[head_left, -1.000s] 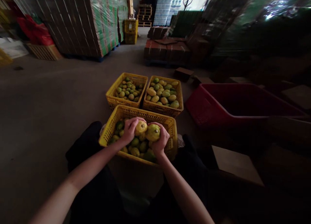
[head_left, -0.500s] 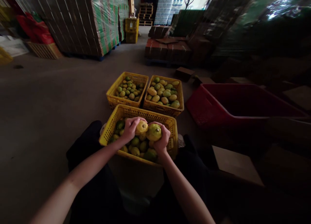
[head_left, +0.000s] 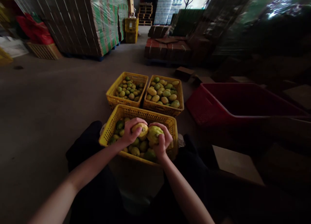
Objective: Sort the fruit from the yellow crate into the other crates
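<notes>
My left hand [head_left: 131,130] is wrapped round a yellow papaya-like fruit [head_left: 143,129], its thumb lying across the near side. Just to the right, a larger yellow-green papaya-like fruit [head_left: 153,133] sits in my right hand [head_left: 164,139], with the fingers over its top and the thumb at its side. Both fruits are held close together above the near yellow crate [head_left: 114,120]. Inside that crate lie several green and yellow fruits [head_left: 135,151], partly hidden under my hands.
Behind stand two more yellow crates of fruit, one at left [head_left: 114,97] and one at right [head_left: 160,110]. A large red tub [head_left: 198,110] is on the right, with a cardboard box [head_left: 236,162] nearer me. Wrapped pallet stacks [head_left: 104,23] stand further back.
Both fruits have turned in my hands, so their ends face differently. My left thumb has come down over the yellow fruit, and my right thumb now shows against the yellow-green one.
</notes>
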Demonstrator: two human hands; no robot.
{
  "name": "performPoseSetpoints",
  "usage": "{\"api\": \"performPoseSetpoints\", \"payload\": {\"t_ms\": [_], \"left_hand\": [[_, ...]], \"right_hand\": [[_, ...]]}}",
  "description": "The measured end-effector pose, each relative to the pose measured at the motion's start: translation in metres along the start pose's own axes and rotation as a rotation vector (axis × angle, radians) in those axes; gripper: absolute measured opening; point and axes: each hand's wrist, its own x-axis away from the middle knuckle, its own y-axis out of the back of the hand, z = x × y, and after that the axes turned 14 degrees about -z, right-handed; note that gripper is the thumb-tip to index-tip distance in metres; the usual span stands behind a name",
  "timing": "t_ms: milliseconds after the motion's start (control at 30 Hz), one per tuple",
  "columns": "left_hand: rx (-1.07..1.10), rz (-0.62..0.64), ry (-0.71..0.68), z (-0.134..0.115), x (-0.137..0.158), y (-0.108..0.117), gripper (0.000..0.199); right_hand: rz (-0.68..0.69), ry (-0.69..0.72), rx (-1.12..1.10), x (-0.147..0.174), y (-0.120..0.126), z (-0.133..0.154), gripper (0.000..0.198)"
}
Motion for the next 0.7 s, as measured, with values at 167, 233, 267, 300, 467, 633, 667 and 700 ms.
{"api": "performPoseSetpoints", "payload": {"t_ms": [167, 233, 267, 300, 467, 633, 667, 700], "left_hand": [[0.024, -0.05, 0.042, 0.0041, -0.0001, 0.0, 0.014], [0.015, -0.051, 0.021, 0.0049, 0.0, -0.0001, 0.015], [0.009, -0.051, 0.008, 0.0051, 0.0002, -0.0001, 0.016], [0.001, -0.049, -0.007, 0.0052, 0.0004, -0.0003, 0.017], [-0.058, -0.015, -0.168, 0.0044, 0.001, -0.0016, 0.023], [-0.11, -0.025, -0.235, 0.0027, 0.0012, -0.0035, 0.028], [-0.103, -0.037, -0.225, 0.0028, 0.0012, -0.0038, 0.028], [-0.092, -0.046, -0.215, 0.0031, 0.0011, -0.0041, 0.028]], "right_hand": [[-0.016, 0.018, 0.02, 0.0004, 0.0, 0.0039, 0.032], [-0.044, 0.001, 0.021, 0.0007, -0.0007, 0.0043, 0.034], [-0.051, 0.0, 0.022, 0.0008, -0.0009, 0.0039, 0.034], [-0.05, 0.006, 0.024, 0.0009, -0.0009, 0.0032, 0.035], [-0.025, 0.015, 0.026, 0.0009, 0.0006, -0.002, 0.037], [-0.035, -0.023, 0.019, 0.0014, 0.0005, -0.0042, 0.038], [-0.036, -0.017, 0.021, 0.0016, 0.0002, -0.004, 0.038], [-0.036, -0.001, 0.028, 0.0017, -0.0002, -0.0036, 0.038]]}}
